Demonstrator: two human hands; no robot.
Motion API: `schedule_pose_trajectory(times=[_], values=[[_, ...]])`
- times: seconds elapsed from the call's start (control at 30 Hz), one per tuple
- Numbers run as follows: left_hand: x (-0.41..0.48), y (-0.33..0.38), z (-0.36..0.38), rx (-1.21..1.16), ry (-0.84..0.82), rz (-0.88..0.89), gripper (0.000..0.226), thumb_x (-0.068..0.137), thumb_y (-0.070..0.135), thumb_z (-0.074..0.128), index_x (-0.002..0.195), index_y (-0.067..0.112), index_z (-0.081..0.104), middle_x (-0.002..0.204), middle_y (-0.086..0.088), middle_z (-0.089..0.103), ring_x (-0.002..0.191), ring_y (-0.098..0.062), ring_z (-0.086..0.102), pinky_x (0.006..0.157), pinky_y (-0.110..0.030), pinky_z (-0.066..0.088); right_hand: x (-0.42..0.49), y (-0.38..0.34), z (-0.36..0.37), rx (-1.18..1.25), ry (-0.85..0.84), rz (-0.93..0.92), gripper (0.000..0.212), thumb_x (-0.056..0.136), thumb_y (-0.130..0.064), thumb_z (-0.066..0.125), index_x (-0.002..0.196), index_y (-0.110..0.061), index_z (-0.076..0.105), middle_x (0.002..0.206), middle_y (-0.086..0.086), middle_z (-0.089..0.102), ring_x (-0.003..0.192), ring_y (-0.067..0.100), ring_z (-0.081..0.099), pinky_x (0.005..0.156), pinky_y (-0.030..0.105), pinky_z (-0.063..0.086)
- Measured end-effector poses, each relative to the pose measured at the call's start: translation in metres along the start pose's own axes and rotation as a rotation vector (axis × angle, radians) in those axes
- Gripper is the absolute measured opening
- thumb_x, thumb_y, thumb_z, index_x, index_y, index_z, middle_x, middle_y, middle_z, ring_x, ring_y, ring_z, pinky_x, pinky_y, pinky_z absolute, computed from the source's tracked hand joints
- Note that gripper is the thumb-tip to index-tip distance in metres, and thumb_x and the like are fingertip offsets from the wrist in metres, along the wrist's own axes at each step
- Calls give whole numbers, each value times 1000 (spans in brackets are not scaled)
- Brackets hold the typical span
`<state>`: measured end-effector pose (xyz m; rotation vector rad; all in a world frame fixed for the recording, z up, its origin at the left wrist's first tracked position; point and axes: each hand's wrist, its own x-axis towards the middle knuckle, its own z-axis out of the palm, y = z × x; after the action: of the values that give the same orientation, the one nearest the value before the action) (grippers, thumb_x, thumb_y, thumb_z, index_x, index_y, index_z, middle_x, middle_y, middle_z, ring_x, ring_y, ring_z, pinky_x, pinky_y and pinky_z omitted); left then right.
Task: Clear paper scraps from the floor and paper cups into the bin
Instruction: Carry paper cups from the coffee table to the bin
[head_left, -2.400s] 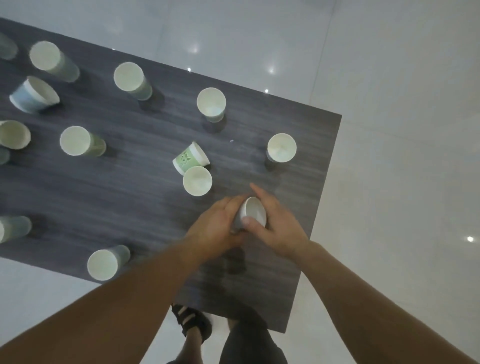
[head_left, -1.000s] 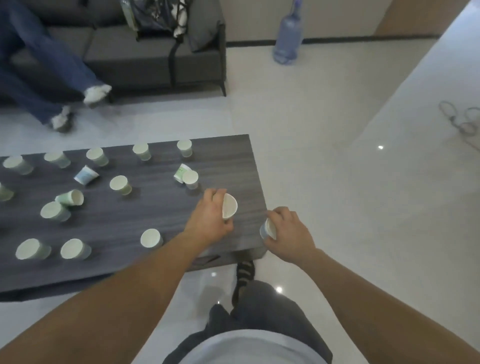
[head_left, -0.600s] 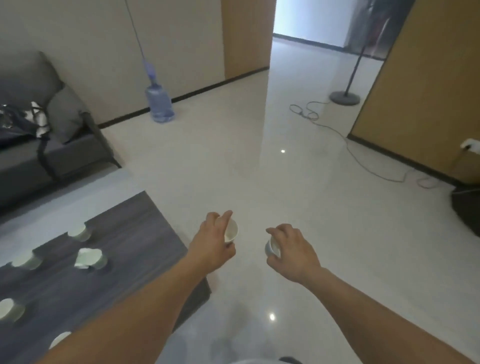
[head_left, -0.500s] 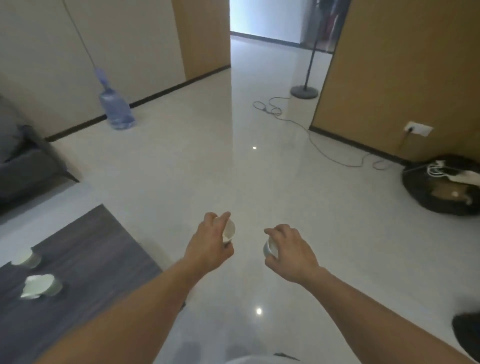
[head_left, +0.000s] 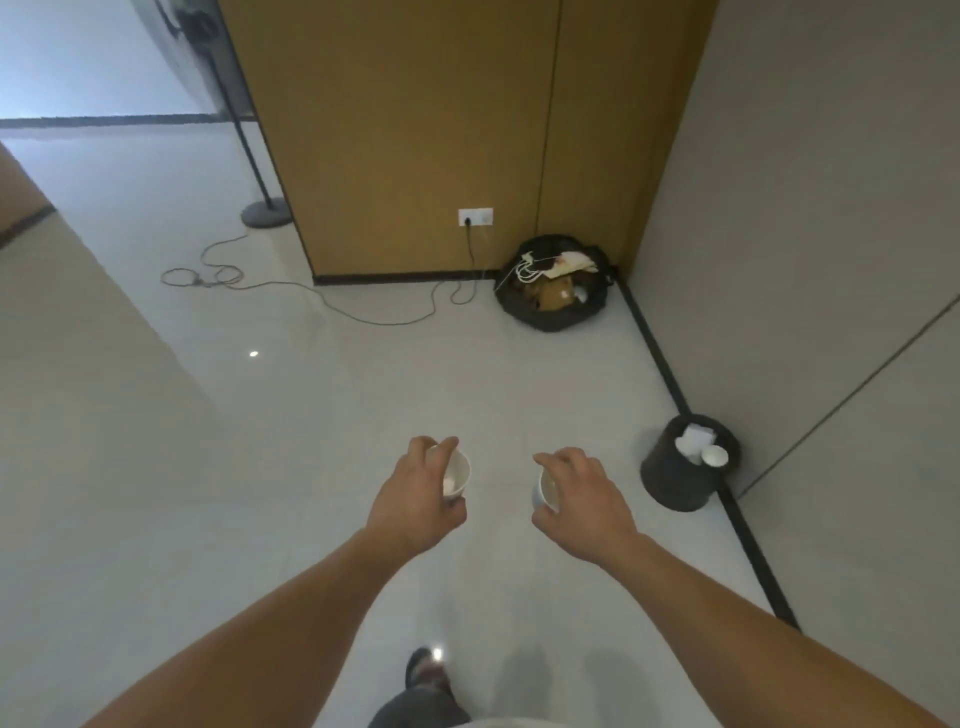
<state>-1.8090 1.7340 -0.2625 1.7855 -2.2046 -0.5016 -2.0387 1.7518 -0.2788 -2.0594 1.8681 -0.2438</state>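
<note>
My left hand (head_left: 415, 496) grips a white paper cup (head_left: 457, 474), its mouth tipped toward the right. My right hand (head_left: 582, 501) grips a second paper cup (head_left: 545, 489), mostly hidden behind the fingers. Both hands are held out over the pale tiled floor. A small dark round bin (head_left: 680, 470) stands against the right wall, to the right of my right hand; white paper and a cup lie inside it.
A black bag (head_left: 553, 299) stuffed with rubbish sits in the corner by the wooden panel. A cable (head_left: 363, 312) runs across the floor from the wall socket (head_left: 475, 217) to a fan stand (head_left: 265, 212). My foot (head_left: 423, 670) shows at the bottom.
I lifted two cups off the table, one in each hand, and turned right away from it. The table and sofa have left the view; the corner with the bin has come in.
</note>
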Motion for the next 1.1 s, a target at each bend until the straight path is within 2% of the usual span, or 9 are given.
schedule_pose_trajectory(times=[0.33,0.63,0.8,0.97,1.1], values=[[202,90,64,-96,-179,330,78,78,41,66,144,26,28,139,4,29,116,-20,47,92,-30,46,69,126,-48,-25,67,390,69,83,-39,56,148,-27,32,142,-3,34,126,22,35,103,31,36],[312,174,124,-119,-323,553,78,80,39,64,146,26,25,138,2,27,118,-22,43,96,-30,44,97,216,-64,30,114,630,70,84,-42,55,148,-25,31,144,-2,34,128,21,35,103,30,38],[372,232,178,-106,-375,547,77,80,41,62,145,26,25,135,1,28,115,-21,44,93,-28,43,126,302,-65,81,116,647,67,83,-43,60,144,-23,38,140,1,42,122,21,43,100,30,43],[440,297,252,-75,-413,436,79,81,44,65,144,28,22,136,2,28,117,-19,43,93,-29,45,177,422,-65,129,38,652,68,87,-45,60,145,-28,29,143,-2,38,129,19,38,105,31,41],[480,340,305,-71,-490,341,80,78,45,67,143,30,22,138,4,29,119,-19,42,91,-25,43,207,511,-67,132,-36,639,69,87,-48,61,145,-26,31,143,-1,40,130,19,39,105,31,40]])
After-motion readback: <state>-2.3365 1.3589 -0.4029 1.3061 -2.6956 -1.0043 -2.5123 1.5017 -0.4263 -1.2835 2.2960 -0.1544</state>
